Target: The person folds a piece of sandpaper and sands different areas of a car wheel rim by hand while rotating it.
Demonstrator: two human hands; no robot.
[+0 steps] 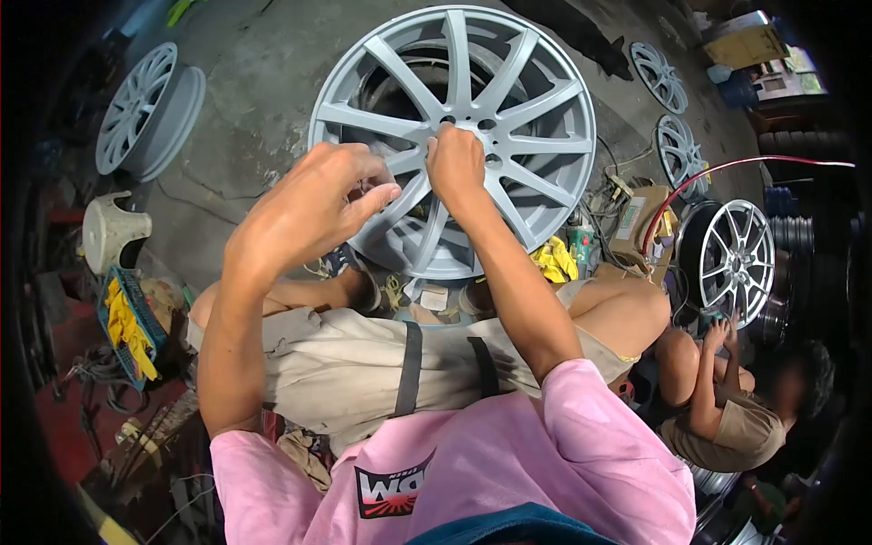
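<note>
A large silver-grey alloy wheel rim with many spokes lies in front of me, its face up. My right hand is closed at its hub, close to the bolt holes, with the fingertips turned down. Whatever those fingers pinch, if anything, is hidden. Over the rim's lower left side is my left hand, its fingers loosely bent and the thumb held apart from them. I see nothing in it, and its palm is partly hidden.
Another grey rim stands at left, near a whitish stool and a blue crate with yellow cloth. At right are a cardboard box, a red hose, a yellow cloth, and a seated person by a rim.
</note>
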